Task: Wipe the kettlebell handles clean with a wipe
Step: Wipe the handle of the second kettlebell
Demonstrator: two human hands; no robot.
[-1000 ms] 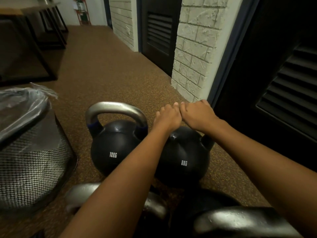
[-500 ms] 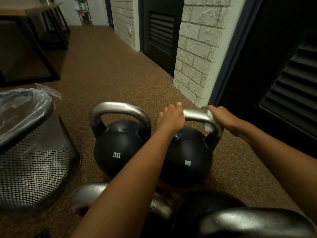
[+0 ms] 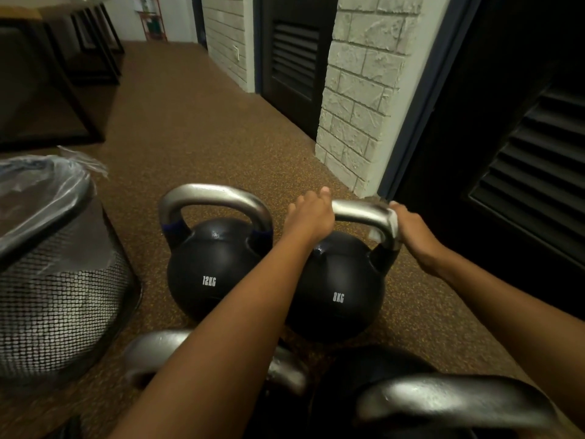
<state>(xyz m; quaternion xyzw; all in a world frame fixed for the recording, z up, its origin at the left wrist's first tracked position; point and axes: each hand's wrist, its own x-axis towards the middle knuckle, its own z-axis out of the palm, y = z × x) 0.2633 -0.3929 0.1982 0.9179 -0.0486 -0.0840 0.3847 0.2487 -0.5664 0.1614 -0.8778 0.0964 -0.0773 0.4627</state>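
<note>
Right hand [image 3: 414, 239] has slid from mid-handle out to the right bend since 1 s ago; left hand [image 3: 311, 217] has barely moved. Nearest: two more kettlebell handles [image 3: 443, 403], blurred, at the bottom edge. Next, the 8KG kettlebell [image 3: 335, 289] on the speckled floor [image 3: 190, 137]: black ball, bare steel handle [image 3: 357, 212], just beside the 12KG kettlebell [image 3: 212, 270] on its left. Left grip: fingers curled over the handle's left end. Right grip: closed round the white wipe [image 3: 393, 220], pressed on the bend. Lined mesh bin [image 3: 57, 312] far left. Brick pillar [image 3: 357, 106] and louvred doors [image 3: 522, 153] behind.

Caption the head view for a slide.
Left hand grips the 8kg kettlebell by its handle; right hand presses a wipe on it.
</note>
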